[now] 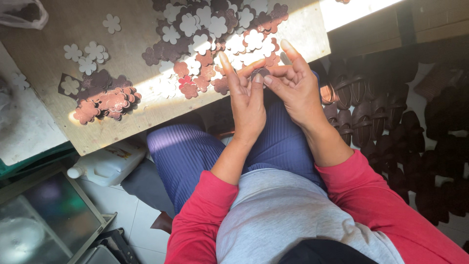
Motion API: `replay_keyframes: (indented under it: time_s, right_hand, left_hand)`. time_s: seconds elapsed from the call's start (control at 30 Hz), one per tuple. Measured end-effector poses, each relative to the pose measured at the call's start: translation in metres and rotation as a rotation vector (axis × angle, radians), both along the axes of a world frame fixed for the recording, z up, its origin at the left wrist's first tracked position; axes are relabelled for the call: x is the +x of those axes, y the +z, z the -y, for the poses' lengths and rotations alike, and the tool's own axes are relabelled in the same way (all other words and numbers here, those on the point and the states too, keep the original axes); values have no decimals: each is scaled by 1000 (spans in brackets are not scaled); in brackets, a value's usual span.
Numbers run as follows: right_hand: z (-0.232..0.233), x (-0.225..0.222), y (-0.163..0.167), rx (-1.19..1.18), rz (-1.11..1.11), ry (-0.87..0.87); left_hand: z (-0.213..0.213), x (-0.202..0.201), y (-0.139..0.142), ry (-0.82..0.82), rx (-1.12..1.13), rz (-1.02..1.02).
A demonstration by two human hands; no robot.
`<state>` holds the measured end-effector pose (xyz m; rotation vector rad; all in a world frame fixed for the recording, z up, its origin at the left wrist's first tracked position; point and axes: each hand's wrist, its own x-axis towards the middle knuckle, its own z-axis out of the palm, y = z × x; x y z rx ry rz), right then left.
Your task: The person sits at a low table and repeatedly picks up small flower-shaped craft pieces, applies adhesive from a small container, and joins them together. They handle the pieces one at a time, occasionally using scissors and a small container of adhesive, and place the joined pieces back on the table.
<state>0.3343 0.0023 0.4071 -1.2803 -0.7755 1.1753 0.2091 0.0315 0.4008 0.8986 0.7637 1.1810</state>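
Both hands are meeting over the lap, right at the near edge of the wooden board (pixel 97 132), and between them is sitting a small dark flower-shaped cutout (pixel 259 73). The left hand (pixel 246 105) is pinching it from below, thumb and middle fingers pressed close on its edge, while the index finger is sticking straight up and clear. The right hand (pixel 293 85) is closing in from the other side, thumb and bent fingers nipping the same piece, its index finger also lifted free (likely so the fingertips doing the work are not blocked from sight). Held this way, the piece is staying up in the sunlight, just near of the pile it seems to belong to.

That pile of flower cutouts (pixel 215 34) is spreading across the far middle of the board, dark brown, reddish and pale ones overlapping loosely. Farther left a smaller heap of coppery cutouts (pixel 105 102) is lying apart, with a few pale ones (pixel 85 54) scattered far of it, so the colours look partly sorted, though that is a judgement.

As for containers: a white plastic jug (pixel 107 164) is lying on its side under the board's near left edge, its contents not visible. On the floor to the right, dark sandals (pixel 361 112) are lined up in rows. A clear bag (pixel 24 12) is peeking in at the far left corner.
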Motion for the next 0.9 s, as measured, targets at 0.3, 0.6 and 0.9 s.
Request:
replay_keyframes:
  time_s: [0.3, 0.6, 0.9]
  right_hand:
    - [-25, 59, 4, 15, 276, -199]
    - [-26, 82, 21, 2, 1441, -227]
    - [-37, 3, 30, 301, 1169, 0]
  left_hand:
    - [-7, -20, 7, 118, 210, -472]
    - [-18, -55, -3, 249, 528, -1238]
    - [-24, -57, -16, 236, 531, -1314]
